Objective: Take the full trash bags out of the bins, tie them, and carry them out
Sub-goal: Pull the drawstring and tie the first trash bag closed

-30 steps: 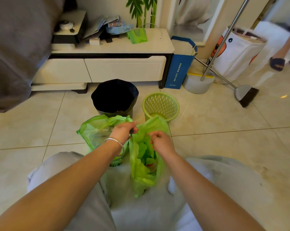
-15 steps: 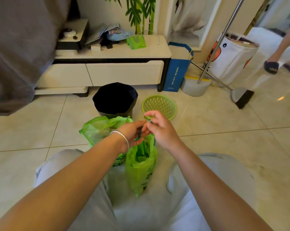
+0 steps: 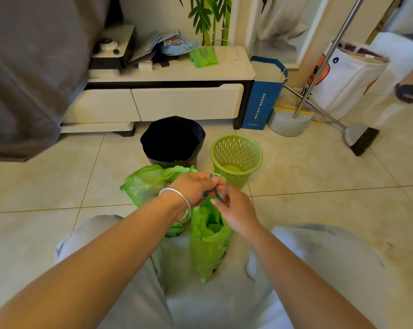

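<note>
A full green trash bag (image 3: 209,245) stands on the floor between my knees, its neck gathered at the top. My left hand (image 3: 196,186) and my right hand (image 3: 234,207) both pinch the bag's dark green drawstring just above the neck, fingers close together. A second green bag (image 3: 146,186) sits in a bin behind my left wrist, its mouth open. Further back stand a bin lined with a black bag (image 3: 173,141) and a green mesh bin (image 3: 236,155) with no bag in it.
A white low cabinet (image 3: 167,100) runs along the wall, with a blue paper bag (image 3: 262,100) beside it. A broom and dustpan (image 3: 359,138) lean at the right. Another person's foot (image 3: 407,91) is at the far right. A grey cloth (image 3: 34,67) hangs at left.
The bag's mouth was held open a second ago; my hands have drawn it shut and come together at the top, now working the drawstring. The view has tilted slightly.
</note>
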